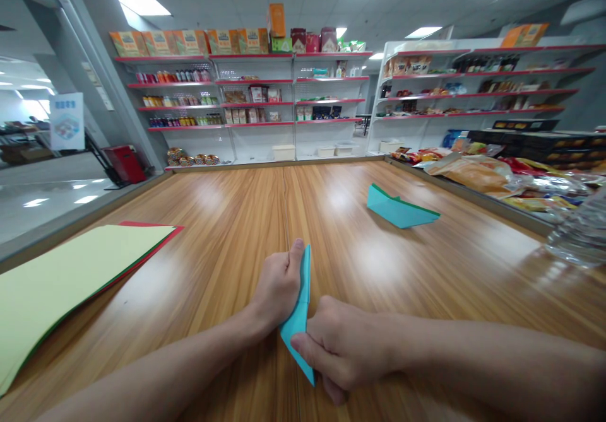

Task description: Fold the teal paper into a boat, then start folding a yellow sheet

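A folded piece of blue paper [297, 326] is between my two hands, low over the middle of the wooden table [227, 220]. My left hand [280, 283] grips its far part, thumb lying along the upper side. Around the near part, my right hand [343, 343] is closed, with the thumb pressed on the paper's face and the other fingers curled at the far side. Beyond my right hand, a folded paper boat [402, 211], blue with a green edge, rests on the tabletop, touched by neither hand.
Yellow, green and red paper sheets [80, 277] lie stacked at the left. A clear plastic bottle [582, 233] is at the right edge. Snack packets [487, 176] fill a surface beyond the table's right rim. Stocked shelves [255, 81] line the back.
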Motion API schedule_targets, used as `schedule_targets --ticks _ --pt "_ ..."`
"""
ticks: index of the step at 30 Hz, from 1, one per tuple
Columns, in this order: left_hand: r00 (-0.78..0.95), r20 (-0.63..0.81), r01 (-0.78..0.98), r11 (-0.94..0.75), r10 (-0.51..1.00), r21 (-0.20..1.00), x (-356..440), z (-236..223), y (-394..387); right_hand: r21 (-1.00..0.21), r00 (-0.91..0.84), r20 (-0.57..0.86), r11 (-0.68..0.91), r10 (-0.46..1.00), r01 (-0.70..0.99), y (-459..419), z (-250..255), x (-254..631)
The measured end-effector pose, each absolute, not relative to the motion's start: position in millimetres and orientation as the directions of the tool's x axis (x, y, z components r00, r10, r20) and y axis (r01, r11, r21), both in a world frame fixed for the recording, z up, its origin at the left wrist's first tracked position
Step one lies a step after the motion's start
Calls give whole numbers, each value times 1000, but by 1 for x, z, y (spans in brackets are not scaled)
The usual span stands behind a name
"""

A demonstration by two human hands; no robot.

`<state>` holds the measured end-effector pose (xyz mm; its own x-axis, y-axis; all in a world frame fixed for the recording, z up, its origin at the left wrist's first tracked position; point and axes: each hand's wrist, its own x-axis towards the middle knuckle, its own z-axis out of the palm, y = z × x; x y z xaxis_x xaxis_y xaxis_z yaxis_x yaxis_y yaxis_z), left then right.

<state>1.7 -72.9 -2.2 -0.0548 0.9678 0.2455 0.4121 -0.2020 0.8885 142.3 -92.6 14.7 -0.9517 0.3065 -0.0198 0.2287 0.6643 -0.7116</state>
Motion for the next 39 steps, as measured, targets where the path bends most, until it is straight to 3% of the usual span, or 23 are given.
schedule_targets --ticks 15,28,35,39 --pt "-15 253 421 -224 967 879 3 -3 -75 -366 -962 202 925 181 97 -95 7 142" --pt "-59 258 414 -212 964 885 -1 -2 -72 -599 -975 38 786 220 154 -97 21 142" --pt "-42 248 422 -207 968 883 0 -3 -71 -523 -976 -116 825 182 216 -94 28 140" --pt "-49 245 406 -205 968 891 -2 -1 -71 -552 -976 -99 805 196 217 -96 26 140"
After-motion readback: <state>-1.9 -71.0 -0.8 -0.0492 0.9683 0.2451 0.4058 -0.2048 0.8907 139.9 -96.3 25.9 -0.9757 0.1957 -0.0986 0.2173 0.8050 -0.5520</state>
